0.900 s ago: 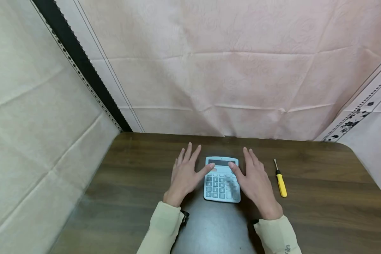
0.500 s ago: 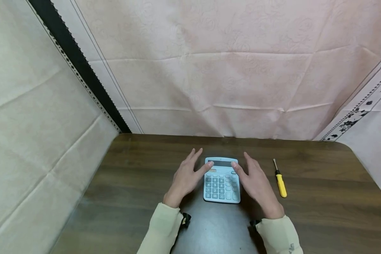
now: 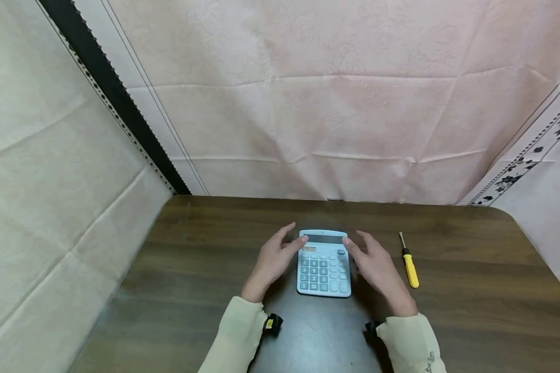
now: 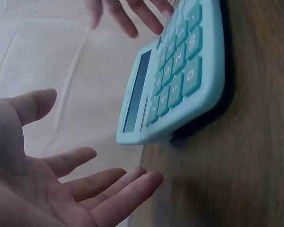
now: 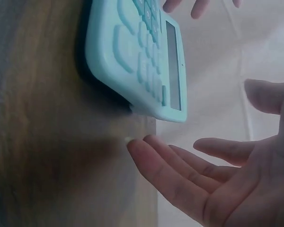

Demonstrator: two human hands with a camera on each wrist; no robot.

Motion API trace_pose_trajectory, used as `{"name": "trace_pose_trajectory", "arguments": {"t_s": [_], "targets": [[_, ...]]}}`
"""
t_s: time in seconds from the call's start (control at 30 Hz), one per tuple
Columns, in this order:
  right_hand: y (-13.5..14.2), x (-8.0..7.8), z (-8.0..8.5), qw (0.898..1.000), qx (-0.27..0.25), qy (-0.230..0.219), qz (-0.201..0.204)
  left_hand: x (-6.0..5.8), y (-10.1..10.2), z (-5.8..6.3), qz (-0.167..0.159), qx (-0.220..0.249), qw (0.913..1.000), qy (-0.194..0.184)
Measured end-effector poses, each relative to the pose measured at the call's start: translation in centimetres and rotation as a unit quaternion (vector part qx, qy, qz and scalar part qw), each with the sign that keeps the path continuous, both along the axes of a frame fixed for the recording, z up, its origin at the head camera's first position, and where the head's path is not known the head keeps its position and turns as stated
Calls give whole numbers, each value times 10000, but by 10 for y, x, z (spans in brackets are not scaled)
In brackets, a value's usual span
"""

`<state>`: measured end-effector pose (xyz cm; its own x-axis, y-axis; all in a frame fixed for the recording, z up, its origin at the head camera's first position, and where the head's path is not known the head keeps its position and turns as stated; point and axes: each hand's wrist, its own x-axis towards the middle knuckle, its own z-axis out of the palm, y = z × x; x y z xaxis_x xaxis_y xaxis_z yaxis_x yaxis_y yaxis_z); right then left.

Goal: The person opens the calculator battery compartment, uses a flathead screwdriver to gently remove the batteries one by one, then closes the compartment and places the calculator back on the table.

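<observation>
A light-blue calculator (image 3: 324,263) lies on the wooden table, its dark display at the far end. My left hand (image 3: 271,259) is at its left side, fingers spread and slightly bent, the thumb overlapping the upper left corner in the head view. On the right side my right hand (image 3: 374,265) mirrors it, thumb near the display's right end. Both wrist views show a gap between the fingers and the calculator (image 4: 187,94). The left palm (image 4: 38,189) faces it with nothing in the fingers; so does the right palm (image 5: 236,184).
A screwdriver (image 3: 410,267) with a yellow handle lies to the right of my right hand. The brown wooden table (image 3: 168,290) ends at a pale cloth (image 3: 336,124) hanging behind it. Another light cloth (image 3: 74,207) hangs on the left.
Both hands have lowered slightly beside the calculator, with their fingers bending inward and the fingertips moving nearer the body. The calculator and screwdriver stay where they were.
</observation>
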<state>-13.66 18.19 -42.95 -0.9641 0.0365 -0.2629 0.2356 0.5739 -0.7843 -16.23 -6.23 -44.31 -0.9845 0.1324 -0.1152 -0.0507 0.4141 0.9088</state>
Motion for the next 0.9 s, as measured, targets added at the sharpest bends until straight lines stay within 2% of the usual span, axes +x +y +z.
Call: {"name": "trace_pose_trajectory", "arguments": {"t_s": [0.17, 0.27, 0.47, 0.6, 0.7, 0.9], "targets": [[-1, -2, -7, 9996, -240, -131, -72, -1, 1, -4, 101, 504, 9978, -411], [-1, -4, -12, 9993, -314, -200, -96, -1, 2, -7, 198, 637, 9958, -626], [2, -6, -21, 9980, -565, -266, -64, 1, 2, -13, 262, 820, 9935, -743], [7, -6, -27, 9966, -749, -326, 123, 3, 3, -17, 246, 941, 9923, -766], [10, -8, -30, 9951, -883, -334, 286, 2, 5, -18, 247, 943, 9923, -762], [12, -10, -31, 9935, -1043, -341, 305, -1, 10, -18, 287, 859, 9926, -804]]}}
